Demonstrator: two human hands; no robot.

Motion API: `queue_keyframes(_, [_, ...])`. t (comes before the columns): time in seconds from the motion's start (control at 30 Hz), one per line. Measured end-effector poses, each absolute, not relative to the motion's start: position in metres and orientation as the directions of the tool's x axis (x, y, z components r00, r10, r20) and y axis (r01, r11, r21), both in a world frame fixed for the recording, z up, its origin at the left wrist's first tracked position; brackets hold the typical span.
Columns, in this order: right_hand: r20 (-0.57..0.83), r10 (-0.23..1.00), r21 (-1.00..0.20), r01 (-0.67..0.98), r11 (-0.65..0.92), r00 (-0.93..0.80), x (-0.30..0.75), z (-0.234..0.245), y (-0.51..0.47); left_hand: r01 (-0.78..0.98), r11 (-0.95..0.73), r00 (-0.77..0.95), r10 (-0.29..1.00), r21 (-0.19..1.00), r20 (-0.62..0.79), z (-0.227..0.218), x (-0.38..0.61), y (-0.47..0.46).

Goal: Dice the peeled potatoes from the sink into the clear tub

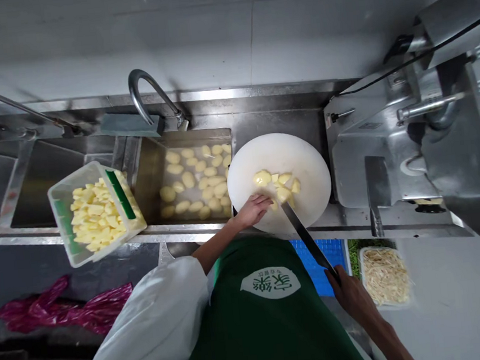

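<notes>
1. Cutting board (pixel 309 167) (dial centre; wall (pixel 302 32) at 12): potato pieces (pixel 284 193) lie near its middle, bare white surface extending to the rim from 12 to 4 o'clock.
2. Right hand (pixel 353 293), beyond the 5 o'clock rim: grip closed around the handle of the knife (pixel 307 238), blade end among the pieces.
3. Left hand (pixel 255 209), 8 o'clock edge: fingers beside the pieces; grip's hold cannot be told.
4. Sink (pixel 149 183) adjoins at 9; slicing machine (pixel 353 163), narrow gap, 3 o'clock.

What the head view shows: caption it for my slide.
Right hand holding a knife, left hand by potato pieces on a white board.
</notes>
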State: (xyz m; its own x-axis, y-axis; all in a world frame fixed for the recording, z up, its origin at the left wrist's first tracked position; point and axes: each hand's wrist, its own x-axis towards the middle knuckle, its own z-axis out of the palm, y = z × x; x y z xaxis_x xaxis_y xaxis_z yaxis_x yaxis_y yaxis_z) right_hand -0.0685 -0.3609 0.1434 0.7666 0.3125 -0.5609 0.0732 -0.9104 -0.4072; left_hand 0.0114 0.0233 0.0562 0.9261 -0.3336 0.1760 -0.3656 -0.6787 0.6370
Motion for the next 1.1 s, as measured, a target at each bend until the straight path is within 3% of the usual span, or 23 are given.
queue_keyframes(0.07, [-0.558, 0.304, -0.395, 0.075, -0.916, 0.772, -0.077, 0.141, -0.365, -0.394, -0.725, 0.907, -0.406, 0.565, 0.112, 0.054, 0.023, 0.014])
queue_keyframes(0.13, [-0.556, 0.300, -0.391, 0.074, -0.917, 0.775, -0.085, 0.137, -0.364, -0.361, -0.778, 0.924, -0.374, 0.514, 0.082, 0.050, 0.024, 0.004])
queue_keyframes(0.23, [-0.556, 0.280, -0.402, 0.043, -0.915, 0.783, -0.093, 0.136, -0.355, -0.247, -0.838, 0.968, -0.231, 0.487, 0.094, 0.045, 0.010, -0.011])
queue_keyframes(0.4, [-0.558, 0.272, -0.405, 0.030, -0.914, 0.784, -0.097, 0.140, -0.337, -0.081, -0.824, 0.979, 0.039, 0.561, 0.199, 0.038, -0.027, -0.021])
queue_keyframes(0.67, [-0.526, 0.358, -0.377, 0.166, -0.911, 0.772, -0.086, 0.131, -0.337, -0.164, -0.868, 0.972, -0.062, 0.469, 0.225, 0.036, -0.041, -0.018])
queue_keyframes(0.8, [-0.473, 0.416, -0.435, 0.204, -0.877, 0.777, -0.089, 0.128, -0.342, -0.079, -0.867, 0.965, 0.057, 0.491, 0.255, 0.037, -0.044, -0.015])
queue_keyframes(0.93, [-0.508, 0.439, -0.445, 0.211, -0.870, 0.741, -0.083, 0.124, -0.339, 0.058, -0.854, 0.928, 0.237, 0.517, 0.288, 0.038, -0.049, -0.006])
queue_keyframes(1.1, [-0.541, 0.410, -0.527, 0.084, -0.845, 0.734, -0.061, 0.135, -0.343, 0.109, -0.872, 0.979, 0.178, 0.476, 0.102, 0.038, -0.046, -0.007])
